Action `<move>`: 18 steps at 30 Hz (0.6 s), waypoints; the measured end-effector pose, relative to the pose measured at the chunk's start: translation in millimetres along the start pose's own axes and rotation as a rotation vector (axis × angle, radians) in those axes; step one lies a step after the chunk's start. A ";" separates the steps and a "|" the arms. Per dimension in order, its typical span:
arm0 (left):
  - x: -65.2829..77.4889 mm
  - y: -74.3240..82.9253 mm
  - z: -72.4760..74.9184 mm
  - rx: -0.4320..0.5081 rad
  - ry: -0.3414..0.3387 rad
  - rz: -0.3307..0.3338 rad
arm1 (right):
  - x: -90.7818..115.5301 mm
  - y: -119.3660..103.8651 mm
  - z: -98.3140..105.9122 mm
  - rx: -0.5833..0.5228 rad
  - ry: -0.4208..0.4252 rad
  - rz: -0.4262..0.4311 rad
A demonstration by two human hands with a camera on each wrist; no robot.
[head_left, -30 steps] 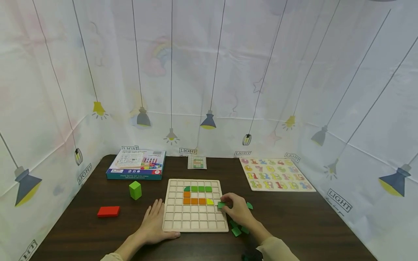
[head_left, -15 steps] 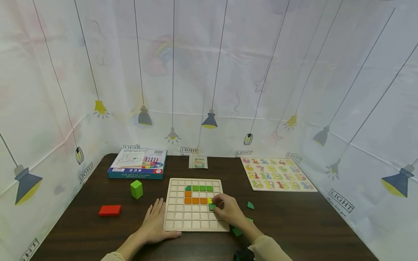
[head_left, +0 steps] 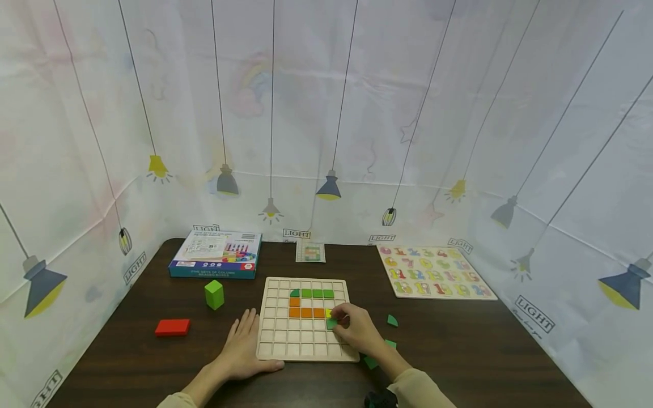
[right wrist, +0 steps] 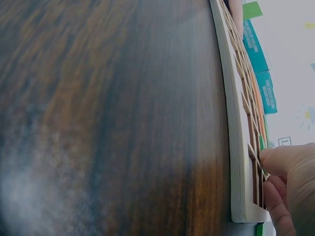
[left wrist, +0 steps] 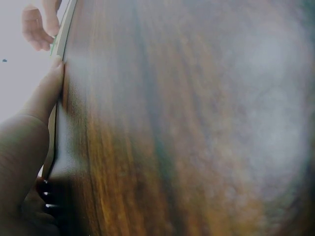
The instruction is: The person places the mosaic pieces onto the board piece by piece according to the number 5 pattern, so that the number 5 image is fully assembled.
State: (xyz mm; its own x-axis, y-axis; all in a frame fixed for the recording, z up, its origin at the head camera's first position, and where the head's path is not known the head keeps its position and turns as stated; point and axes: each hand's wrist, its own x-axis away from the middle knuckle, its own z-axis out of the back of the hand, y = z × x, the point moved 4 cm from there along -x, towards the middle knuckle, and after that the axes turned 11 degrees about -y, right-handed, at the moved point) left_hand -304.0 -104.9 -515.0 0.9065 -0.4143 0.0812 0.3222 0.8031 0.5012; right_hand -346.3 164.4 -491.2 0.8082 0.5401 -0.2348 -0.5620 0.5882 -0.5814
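Setting a green tile (head_left: 331, 324) into the grid board (head_left: 275, 341) looks like the step in hand: the right hand (head_left: 357, 328) pinches it between thumb and fingers over the board's right part, just on the near side of the yellow tile (head_left: 328, 312). Whether it sits fully in its cell, I cannot tell. The left hand (head_left: 241, 349) has its fingers extended along the board's left edge, thumb by its near edge. The next move seems to call for squaring the tile, pressing it down and releasing; loose green pieces (head_left: 391, 321) lie right of the board.
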 end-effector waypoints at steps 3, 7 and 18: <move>-0.4 0.3 0.1 -0.001 0.001 -0.001 | 0.8 -0.3 0.4 -0.007 0.007 0.006; -1.3 -0.3 -0.2 -0.007 0.003 -0.002 | 1.5 -0.7 1.0 -0.017 0.016 0.014; 0.1 -0.4 0.6 -0.010 0.007 -0.005 | 4.9 4.7 7.1 -0.065 0.052 -0.021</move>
State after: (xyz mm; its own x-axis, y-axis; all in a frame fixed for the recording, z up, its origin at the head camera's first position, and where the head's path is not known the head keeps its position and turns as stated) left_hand -304.3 -105.5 -514.6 0.9070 -0.4149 0.0725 0.3291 0.8055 0.4928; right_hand -346.3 174.1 -489.6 0.8287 0.4950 -0.2612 -0.5336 0.5582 -0.6354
